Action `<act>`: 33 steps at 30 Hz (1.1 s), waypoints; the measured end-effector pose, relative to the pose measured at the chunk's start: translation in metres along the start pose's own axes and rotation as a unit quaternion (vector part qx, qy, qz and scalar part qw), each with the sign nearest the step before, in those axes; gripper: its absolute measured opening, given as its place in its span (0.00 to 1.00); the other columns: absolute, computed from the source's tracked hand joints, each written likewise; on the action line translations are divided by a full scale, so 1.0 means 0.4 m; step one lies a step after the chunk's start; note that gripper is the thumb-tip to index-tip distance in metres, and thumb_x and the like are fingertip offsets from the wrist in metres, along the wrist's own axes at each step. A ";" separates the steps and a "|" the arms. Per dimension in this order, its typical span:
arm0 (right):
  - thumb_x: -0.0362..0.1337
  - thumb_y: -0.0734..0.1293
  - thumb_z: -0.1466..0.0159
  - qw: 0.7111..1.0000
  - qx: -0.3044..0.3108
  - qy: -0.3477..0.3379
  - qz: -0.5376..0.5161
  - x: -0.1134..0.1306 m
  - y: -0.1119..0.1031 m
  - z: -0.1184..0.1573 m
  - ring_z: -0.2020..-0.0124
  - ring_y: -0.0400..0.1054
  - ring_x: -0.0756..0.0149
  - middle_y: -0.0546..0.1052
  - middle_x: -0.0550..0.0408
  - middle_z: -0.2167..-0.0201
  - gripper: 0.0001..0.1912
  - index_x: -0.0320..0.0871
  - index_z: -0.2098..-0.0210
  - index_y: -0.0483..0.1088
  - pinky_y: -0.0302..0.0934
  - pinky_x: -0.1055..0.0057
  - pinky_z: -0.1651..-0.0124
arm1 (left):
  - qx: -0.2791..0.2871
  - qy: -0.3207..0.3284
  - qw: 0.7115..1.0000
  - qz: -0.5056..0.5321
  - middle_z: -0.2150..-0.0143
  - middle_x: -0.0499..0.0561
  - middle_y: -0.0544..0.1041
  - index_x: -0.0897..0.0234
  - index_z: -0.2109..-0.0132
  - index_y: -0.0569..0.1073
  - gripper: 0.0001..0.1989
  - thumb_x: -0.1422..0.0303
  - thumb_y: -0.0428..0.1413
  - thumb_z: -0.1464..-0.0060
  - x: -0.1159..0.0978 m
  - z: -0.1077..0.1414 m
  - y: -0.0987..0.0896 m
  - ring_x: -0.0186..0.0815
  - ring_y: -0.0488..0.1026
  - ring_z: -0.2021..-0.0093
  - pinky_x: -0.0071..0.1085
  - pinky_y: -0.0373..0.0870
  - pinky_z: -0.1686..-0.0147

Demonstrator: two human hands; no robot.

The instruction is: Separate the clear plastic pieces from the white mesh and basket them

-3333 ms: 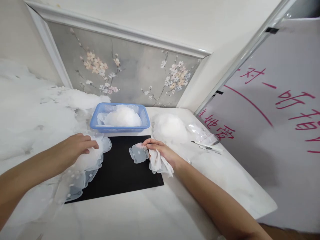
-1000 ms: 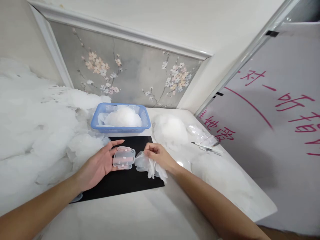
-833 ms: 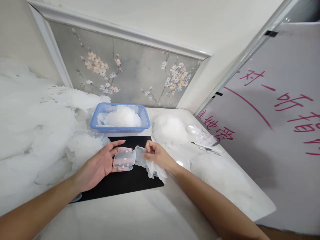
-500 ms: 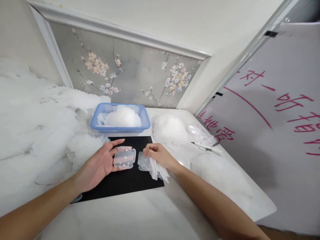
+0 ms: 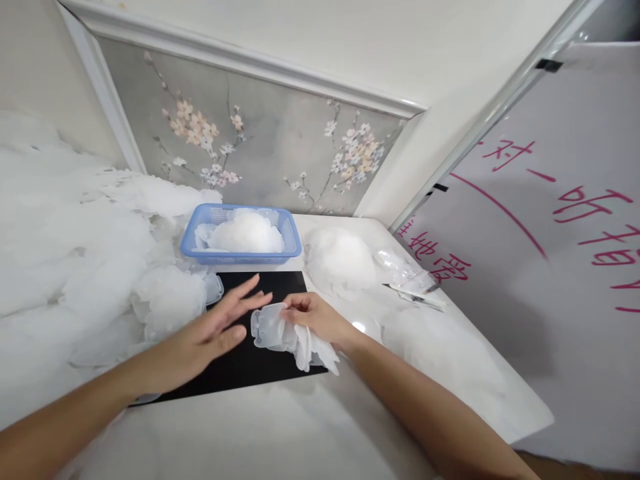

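My right hand [image 5: 315,317] pinches a thin, translucent plastic piece [image 5: 266,327] with a notched edge and small marks. A crumpled white cloth [image 5: 310,347] is bunched beneath the same fingers. Just left of the plastic piece, my left hand [image 5: 220,333] is open, its fingers stretched out and apart, with nothing seen in it. Both hands are over a black mat [image 5: 235,373] on the white table. At the mat's left edge lies another translucent plastic piece [image 5: 214,288], beside a big heap of similar pale sheets [image 5: 170,293].
Behind the mat stands a blue basket [image 5: 240,257] holding white, translucent pieces. A white pile [image 5: 340,257] sits to its right, near a clear plastic bag [image 5: 397,263] and a thin pen-like tool [image 5: 415,297]. A whiteboard [image 5: 525,320] with red writing borders the table's right side.
The translucent piece that rested on my left fingers is no longer there. My left hand has turned from palm up to palm down. The piece at my right hand extends further left.
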State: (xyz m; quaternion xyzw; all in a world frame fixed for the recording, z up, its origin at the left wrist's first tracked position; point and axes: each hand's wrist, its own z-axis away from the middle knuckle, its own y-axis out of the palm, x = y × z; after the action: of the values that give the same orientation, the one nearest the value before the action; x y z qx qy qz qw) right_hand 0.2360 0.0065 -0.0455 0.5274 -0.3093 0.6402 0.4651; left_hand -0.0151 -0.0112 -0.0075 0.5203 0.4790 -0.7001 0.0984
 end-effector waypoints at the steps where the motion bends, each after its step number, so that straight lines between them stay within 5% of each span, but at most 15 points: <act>1: 0.49 0.75 0.48 1.000 -0.003 -0.006 0.003 -0.002 -0.005 -0.002 0.78 0.59 0.73 0.69 0.62 0.79 0.18 0.41 0.72 0.72 0.51 0.74 0.73 | -0.013 -0.018 0.999 -0.047 0.28 0.52 0.64 0.44 0.27 0.48 0.30 0.51 0.43 0.32 0.002 -0.009 -0.023 0.44 0.60 0.30 0.47 0.63 0.37; 3: 0.48 0.73 0.46 1.000 -0.011 -0.017 0.011 -0.004 -0.011 -0.005 0.78 0.59 0.72 0.68 0.62 0.79 0.15 0.42 0.72 0.71 0.51 0.73 0.73 | -0.072 -0.036 0.977 -0.197 0.28 0.53 0.63 0.50 0.31 0.61 0.26 0.54 0.45 0.33 0.019 -0.026 -0.061 0.49 0.56 0.28 0.52 0.57 0.34; 5: 0.47 0.72 0.45 0.999 -0.016 -0.024 0.022 -0.003 -0.015 -0.007 0.78 0.59 0.72 0.66 0.62 0.80 0.14 0.42 0.74 0.70 0.51 0.73 0.73 | -0.112 -0.053 0.924 -0.362 0.29 0.60 0.64 0.60 0.36 0.69 0.25 0.58 0.49 0.36 0.047 -0.035 -0.082 0.58 0.52 0.27 0.61 0.49 0.33; 8: 0.46 0.71 0.44 0.999 -0.021 -0.030 0.031 0.000 -0.016 -0.007 0.78 0.57 0.72 0.65 0.62 0.80 0.14 0.43 0.75 0.68 0.49 0.74 0.74 | -0.092 -0.114 0.854 -0.499 0.30 0.68 0.63 0.66 0.36 0.70 0.26 0.61 0.54 0.39 0.081 -0.033 -0.084 0.68 0.53 0.29 0.69 0.54 0.39; 16: 0.46 0.72 0.45 0.999 -0.007 -0.029 0.017 0.000 -0.018 -0.007 0.78 0.57 0.72 0.65 0.62 0.79 0.15 0.43 0.75 0.66 0.49 0.74 0.74 | -0.035 -0.140 0.779 -0.610 0.41 0.66 0.72 0.62 0.46 0.75 0.16 0.63 0.48 0.34 0.040 -0.025 -0.062 0.59 0.68 0.42 0.48 0.70 0.60; 20: 0.47 0.72 0.45 1.000 -0.002 -0.025 0.015 -0.003 -0.020 -0.008 0.78 0.58 0.72 0.65 0.62 0.79 0.15 0.43 0.74 0.67 0.50 0.74 0.73 | -0.031 -0.132 0.770 -0.624 0.53 0.63 0.75 0.66 0.53 0.75 0.13 0.69 0.47 0.35 0.030 -0.019 -0.057 0.54 0.71 0.51 0.43 0.65 0.65; 28: 0.49 0.72 0.44 0.999 -0.002 -0.028 0.017 -0.001 -0.020 -0.006 0.78 0.56 0.72 0.63 0.63 0.79 0.17 0.43 0.75 0.65 0.48 0.74 0.73 | -0.058 -0.051 0.782 -0.619 0.61 0.58 0.75 0.62 0.61 0.74 0.16 0.78 0.43 0.37 0.032 -0.020 -0.027 0.48 0.71 0.59 0.42 0.62 0.64; 33: 0.57 0.72 0.44 0.997 0.022 -0.045 0.056 -0.002 -0.021 -0.011 0.77 0.54 0.72 0.62 0.62 0.79 0.24 0.44 0.74 0.64 0.47 0.73 0.74 | -0.091 -0.010 0.825 -0.558 0.37 0.65 0.71 0.62 0.45 0.75 0.18 0.75 0.47 0.38 0.052 -0.021 0.029 0.58 0.66 0.39 0.53 0.65 0.51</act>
State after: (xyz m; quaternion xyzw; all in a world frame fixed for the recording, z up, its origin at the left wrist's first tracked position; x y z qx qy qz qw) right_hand 0.2422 0.0135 -0.0480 0.5472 -0.3449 0.6479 0.4024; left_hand -0.0116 -0.0033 -0.0313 0.1462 0.7480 -0.5939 -0.2575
